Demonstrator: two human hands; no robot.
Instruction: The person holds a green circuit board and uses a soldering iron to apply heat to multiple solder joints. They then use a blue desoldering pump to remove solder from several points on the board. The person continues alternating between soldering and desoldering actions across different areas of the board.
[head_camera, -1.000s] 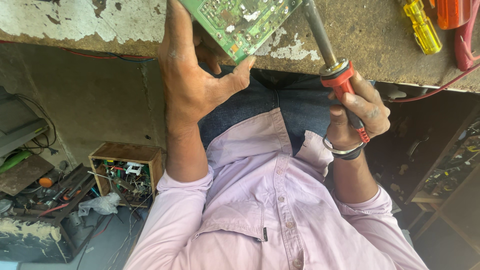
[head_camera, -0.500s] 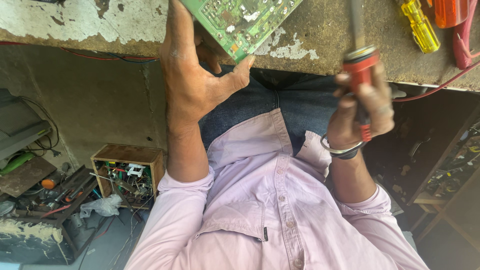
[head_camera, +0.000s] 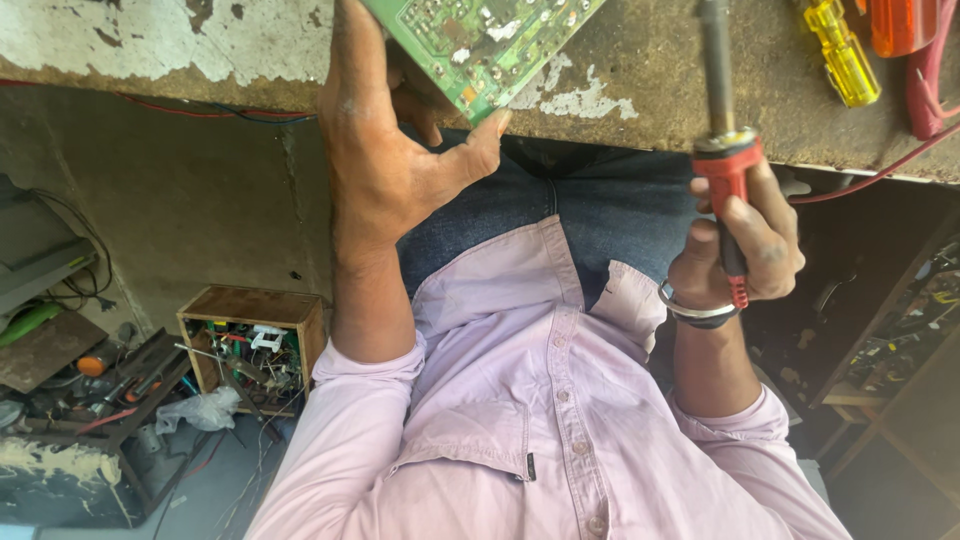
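My left hand (head_camera: 385, 150) grips a green circuit board (head_camera: 480, 40) by its lower corner, holding it against the worn workbench (head_camera: 640, 90). My right hand (head_camera: 745, 245) is closed around the red handle of a soldering iron (head_camera: 722, 150); its dark barrel points straight up over the bench and runs out of the top of the frame. A metal bangle sits on my right wrist. I wear a pale pink shirt and blue jeans.
A yellow-handled screwdriver (head_camera: 840, 55), an orange tool (head_camera: 900, 22) and a red cable (head_camera: 925, 90) lie on the bench at the right. A wooden box of electronic parts (head_camera: 250, 345) and loose tools (head_camera: 110, 380) sit on the floor at the left. Cluttered shelves (head_camera: 910, 340) stand at the right.
My right hand has swung the soldering iron from a leftward tilt to upright and shifted right. The left hand and circuit board have stayed put.
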